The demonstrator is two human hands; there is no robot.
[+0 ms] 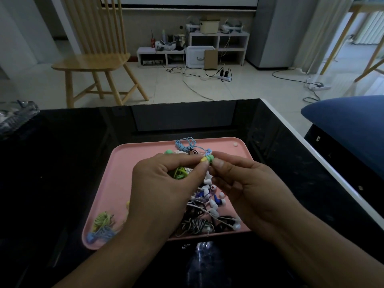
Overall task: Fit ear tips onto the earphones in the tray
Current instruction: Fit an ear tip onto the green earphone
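A pink tray (124, 163) lies on the black table and holds several tangled earphones. Above its middle, my left hand (166, 183) pinches a yellow-green earphone bud (203, 159), with its green cable bunched under the palm. My right hand (245, 183) pinches a green ear tip (211, 157) right against that bud. White and blue earphones with loose tips (214, 196) lie below my hands. A light-blue earphone coil (187, 144) sits at the tray's far edge. A yellow and blue bundle (101, 225) lies in the near left corner.
The glossy black table (62, 163) has a white edge on the right. A crumpled clear bag (16, 115) sits at its far left. A wooden chair (93, 59) stands beyond the table. A blue cushion (349, 121) lies to the right.
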